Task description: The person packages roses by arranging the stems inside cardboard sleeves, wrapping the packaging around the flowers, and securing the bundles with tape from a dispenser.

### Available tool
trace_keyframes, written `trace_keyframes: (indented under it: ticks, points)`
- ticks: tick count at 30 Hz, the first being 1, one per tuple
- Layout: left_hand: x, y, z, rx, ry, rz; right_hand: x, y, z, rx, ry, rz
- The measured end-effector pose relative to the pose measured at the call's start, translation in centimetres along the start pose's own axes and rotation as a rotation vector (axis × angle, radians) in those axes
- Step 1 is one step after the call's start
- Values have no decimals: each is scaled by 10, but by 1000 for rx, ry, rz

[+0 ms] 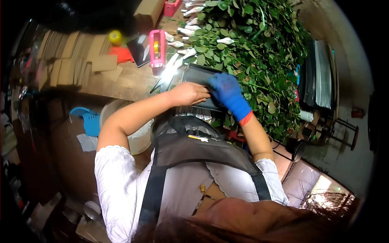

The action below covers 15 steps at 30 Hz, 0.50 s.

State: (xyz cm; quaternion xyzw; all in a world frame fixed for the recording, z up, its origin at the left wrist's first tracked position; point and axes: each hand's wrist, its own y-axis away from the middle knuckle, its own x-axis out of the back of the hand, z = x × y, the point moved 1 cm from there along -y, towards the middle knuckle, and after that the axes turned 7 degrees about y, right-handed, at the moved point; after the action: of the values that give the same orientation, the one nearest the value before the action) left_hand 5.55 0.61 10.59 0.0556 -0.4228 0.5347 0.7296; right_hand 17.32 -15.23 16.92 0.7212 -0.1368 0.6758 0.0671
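My bare left hand reaches over a dark shallow tray, its fingers bent and pressed together. Close against its fingertips is my right hand, in a blue glove with an orange cuff, the fingers curled inward. Whatever lies between the two hands is hidden by the fingers. Scissors lie just left of the tray under a bright glare. Beyond them stands a pink tape dispenser with a yellow roll. Leafy green stems are heaped behind and right of the tray, several ending in white-wrapped flower heads.
Cardboard pieces stack at the left of the wooden table, near a yellow apple, a red cloth and a dark flat tablet-like object. Below the table edge are a white bucket and a blue plastic piece.
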Motion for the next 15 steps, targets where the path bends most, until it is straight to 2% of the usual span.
trace_keyframes:
  ticks: [1,3,4,8,11,13,14,15]
  points:
    - [-2,1,0,4,5,1,-5,7,-14,-20,131,-66]
    - [-4,2,-2,7,5,2,-9,11,-14,-41,81,-65]
    - [-5,4,-2,-24,-22,38,-11,12,-14,-52,55,-62]
    - [-4,21,5,-148,-183,287,-15,14,-33,-87,321,-305]
    - [-5,71,12,184,-233,504,-9,18,-52,-101,414,-373]
    - [-19,90,-1,578,-392,553,-12,24,-63,-124,449,-355]
    - [-28,99,-9,778,-473,577,-11,23,-67,-155,464,-459]
    - [-37,108,-19,878,-437,476,-13,24,-67,-160,457,-440]
